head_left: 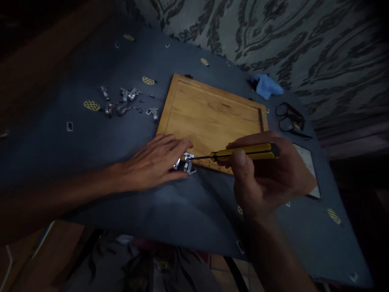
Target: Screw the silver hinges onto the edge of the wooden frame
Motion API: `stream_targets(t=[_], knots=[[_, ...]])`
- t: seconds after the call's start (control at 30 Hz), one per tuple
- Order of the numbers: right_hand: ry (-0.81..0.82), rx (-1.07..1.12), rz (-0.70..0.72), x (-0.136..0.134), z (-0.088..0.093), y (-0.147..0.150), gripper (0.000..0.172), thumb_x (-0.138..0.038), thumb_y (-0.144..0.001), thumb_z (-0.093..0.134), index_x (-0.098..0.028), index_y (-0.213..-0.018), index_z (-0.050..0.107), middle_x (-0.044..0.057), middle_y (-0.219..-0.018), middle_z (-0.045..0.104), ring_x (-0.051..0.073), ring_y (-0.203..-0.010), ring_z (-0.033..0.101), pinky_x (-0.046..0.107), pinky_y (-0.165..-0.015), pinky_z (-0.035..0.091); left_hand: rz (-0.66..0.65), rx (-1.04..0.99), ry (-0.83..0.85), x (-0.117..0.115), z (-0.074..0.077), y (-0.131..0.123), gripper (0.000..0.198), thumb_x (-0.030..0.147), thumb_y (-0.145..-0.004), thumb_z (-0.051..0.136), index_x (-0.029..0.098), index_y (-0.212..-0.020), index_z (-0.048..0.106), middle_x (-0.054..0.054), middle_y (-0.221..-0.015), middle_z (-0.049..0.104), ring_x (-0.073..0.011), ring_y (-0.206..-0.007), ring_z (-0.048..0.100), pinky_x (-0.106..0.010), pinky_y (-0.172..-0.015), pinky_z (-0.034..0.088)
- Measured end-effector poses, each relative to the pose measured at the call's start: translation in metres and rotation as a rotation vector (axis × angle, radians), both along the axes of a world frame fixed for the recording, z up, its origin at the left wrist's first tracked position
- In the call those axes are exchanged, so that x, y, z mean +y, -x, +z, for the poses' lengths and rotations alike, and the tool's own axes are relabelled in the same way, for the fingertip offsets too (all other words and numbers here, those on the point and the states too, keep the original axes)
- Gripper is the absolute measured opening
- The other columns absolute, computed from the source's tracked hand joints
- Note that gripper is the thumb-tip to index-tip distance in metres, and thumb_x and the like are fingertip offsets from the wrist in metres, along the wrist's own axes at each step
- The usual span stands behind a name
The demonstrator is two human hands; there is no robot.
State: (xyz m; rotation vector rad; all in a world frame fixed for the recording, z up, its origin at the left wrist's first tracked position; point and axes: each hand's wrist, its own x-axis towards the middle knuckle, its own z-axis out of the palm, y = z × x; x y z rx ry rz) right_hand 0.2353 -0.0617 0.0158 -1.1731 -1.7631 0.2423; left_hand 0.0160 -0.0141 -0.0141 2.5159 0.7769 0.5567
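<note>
"Nearest of all is my right hand [269, 178], wrapped around the yellow-and-black screwdriver [257, 151], thumb against the handle."

"And where's the hinge?"

"The metal hinge [189, 156] sits at the near edge of the wooden panel [212, 113], toward its left corner, with the screwdriver's tip at it."

"Your other hand?"

"My left hand [154, 160] braces there, fingers over the wood, thumb beside the hinge. Whether it pinches the metal, I can't tell."

"So which step is this?"

"Working a screw at the hinge, I'd judge, though its head is too small to make out."

"What does the next move call for?"

"Keeping the shaft in line, pressing as I turn, not letting the hinge creep. The loose hinges [133, 94] and small screws [140, 110] lie beyond my left hand, well apart from the tip."
</note>
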Motion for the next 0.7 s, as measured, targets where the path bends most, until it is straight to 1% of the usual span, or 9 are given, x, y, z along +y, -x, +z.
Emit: stream_targets(t=[0.1,0.17,0.27,0.3,0.37,0.43,0.53,0.6,0.7], knots=[[-0.015,0.187,0.040,0.003,0.004,0.006,0.005,-0.030,-0.093,0.074,-0.031,-0.096,0.071,0.000,-0.088,0.075,0.018,-0.064,0.069,0.033,-0.051,0.054,0.000,0.000,-0.028,0.000,-0.002,0.000,0.040,0.039,-0.099,0.068,0.018,-0.128,0.050,-0.010,-0.116,0.066,-0.0278,-0.110,0.062,-0.038,-0.092,0.048],[0.051,0.282,0.111,0.005,0.006,0.005,0.011,-0.029,-0.091,0.077,-0.030,-0.101,0.074,-0.001,-0.091,0.077,0.017,-0.064,0.071,0.030,-0.047,0.056,0.001,-0.004,-0.046,0.000,-0.003,0.000,0.041,0.038,-0.099,0.069,0.017,-0.128,0.050,-0.011,-0.116,0.066,-0.0277,-0.110,0.062,-0.038,-0.093,0.048],[0.155,0.314,0.193,0.005,0.010,-0.001,0.021,-0.025,-0.089,0.079,-0.029,-0.109,0.076,0.000,-0.097,0.079,0.016,-0.069,0.074,0.028,-0.054,0.061,0.007,-0.020,-0.053,-0.001,-0.004,-0.001,0.043,0.037,-0.097,0.071,0.017,-0.129,0.050,-0.011,-0.117,0.066,-0.0278,-0.111,0.062,-0.038,-0.094,0.048],[0.187,0.300,0.214,0.005,0.012,-0.003,0.021,-0.023,-0.090,0.078,-0.028,-0.110,0.077,0.000,-0.099,0.079,0.015,-0.068,0.074,0.028,-0.056,0.061,0.009,-0.022,-0.048,-0.001,-0.003,-0.001,0.043,0.037,-0.097,0.071,0.017,-0.129,0.050,-0.011,-0.118,0.066,-0.0280,-0.112,0.062,-0.038,-0.095,0.048],[0.213,0.258,0.243,0.006,0.014,-0.006,0.017,-0.022,-0.091,0.077,-0.027,-0.106,0.079,0.000,-0.100,0.080,0.012,-0.063,0.072,0.028,-0.057,0.060,0.009,-0.025,-0.040,-0.001,-0.003,-0.001,0.043,0.037,-0.097,0.072,0.017,-0.128,0.050,-0.011,-0.118,0.066,-0.0282,-0.112,0.062,-0.039,-0.094,0.048],[0.190,0.230,0.236,0.006,0.015,-0.006,0.012,-0.021,-0.091,0.077,-0.027,-0.101,0.080,-0.001,-0.096,0.080,0.012,-0.061,0.071,0.029,-0.057,0.058,0.005,-0.025,-0.033,-0.001,-0.003,-0.001,0.043,0.036,-0.096,0.072,0.017,-0.127,0.050,-0.011,-0.116,0.066,-0.0279,-0.111,0.062,-0.038,-0.093,0.048],[0.122,0.208,0.188,0.007,0.013,-0.004,0.009,-0.022,-0.090,0.078,-0.028,-0.096,0.080,-0.003,-0.090,0.078,0.013,-0.054,0.068,0.029,-0.051,0.056,0.007,-0.036,-0.035,0.000,-0.004,-0.001,0.043,0.035,-0.095,0.073,0.018,-0.127,0.050,-0.010,-0.115,0.066,-0.0272,-0.110,0.062,-0.038,-0.093,0.048],[0.084,0.184,0.137,0.006,0.009,0.000,0.008,-0.024,-0.090,0.077,-0.029,-0.096,0.079,-0.002,-0.088,0.077,0.014,-0.052,0.067,0.030,-0.048,0.055,0.011,-0.044,-0.038,-0.001,-0.005,-0.001,0.043,0.036,-0.095,0.073,0.018,-0.127,0.051,-0.009,-0.114,0.066,-0.0271,-0.109,0.062,-0.038,-0.093,0.048],[0.039,0.125,0.027,0.002,0.004,0.005,0.006,-0.027,-0.091,0.076,-0.027,-0.097,0.078,-0.001,-0.084,0.076,0.015,-0.056,0.068,0.031,-0.051,0.057,0.007,-0.042,-0.043,-0.001,-0.004,-0.002,0.041,0.034,-0.095,0.074,0.018,-0.125,0.051,-0.009,-0.115,0.067,-0.0270,-0.110,0.063,-0.037,-0.092,0.048]])
